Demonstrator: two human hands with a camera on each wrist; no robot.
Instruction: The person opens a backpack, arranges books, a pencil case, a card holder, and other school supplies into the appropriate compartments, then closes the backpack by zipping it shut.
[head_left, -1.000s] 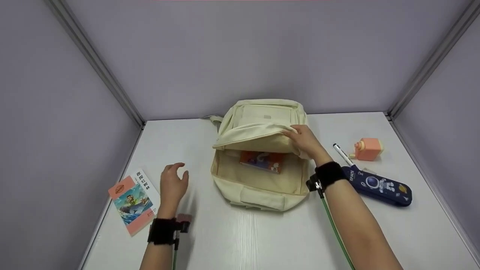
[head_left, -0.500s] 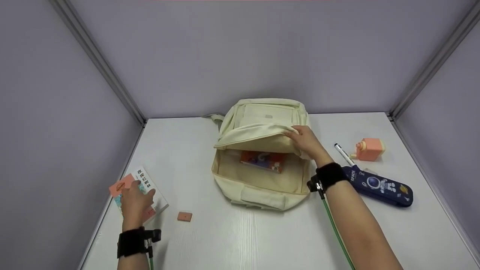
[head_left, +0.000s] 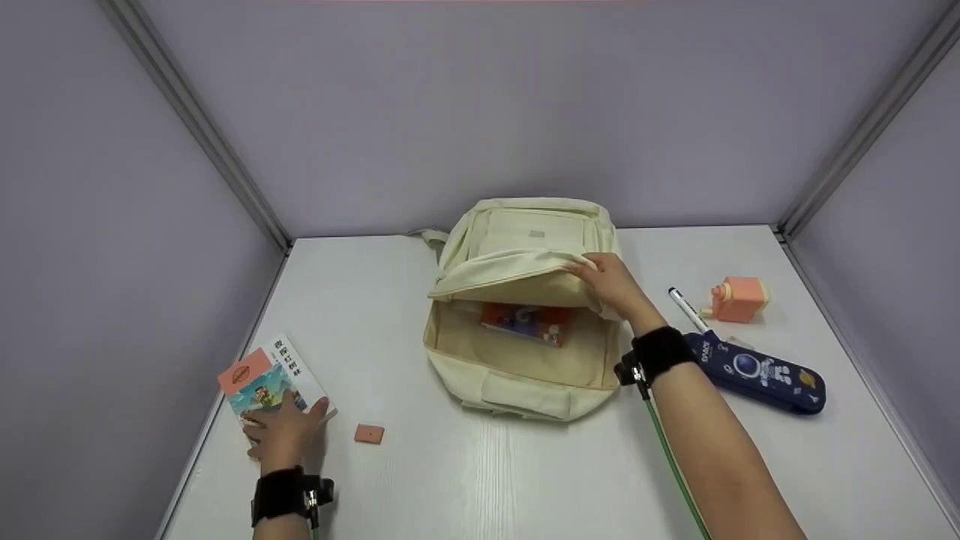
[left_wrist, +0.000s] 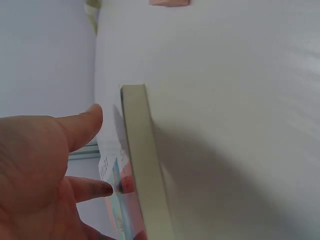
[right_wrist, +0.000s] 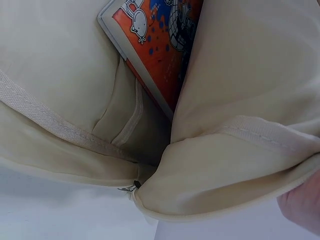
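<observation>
Gripping the raised flap (head_left: 510, 271) of the cream backpack (head_left: 525, 394) near its right end with the right hand (head_left: 606, 283), with fingers bent firmly over the hem. Holding the backpack's mouth wide enough to show an orange picture book (head_left: 521, 324) inside, partly covered by the flap. Reaching with the left hand (head_left: 283, 435) to a pink, blue and white book (head_left: 262, 394) on the table (head_left: 420, 495), well to the left of the backpack and reaching a little farther forward. Spreading the left fingers over the lower cover, with the thumb standing clear of the pale edge and without a hold on anything; cannot tell how much contact to report at the fingertips. Visible front-left of the backpack, a small reddish block (head_left: 369, 433). Lying to the backpack's right, a navy pencil case (head_left: 757, 375) with a space print, and near it a white marker (head_left: 686, 307). Standing farther right, level with the backpack's mouth, a coral box (head_left: 739, 298). Wearing a black band (head_left: 660, 349) on each wrist.
</observation>
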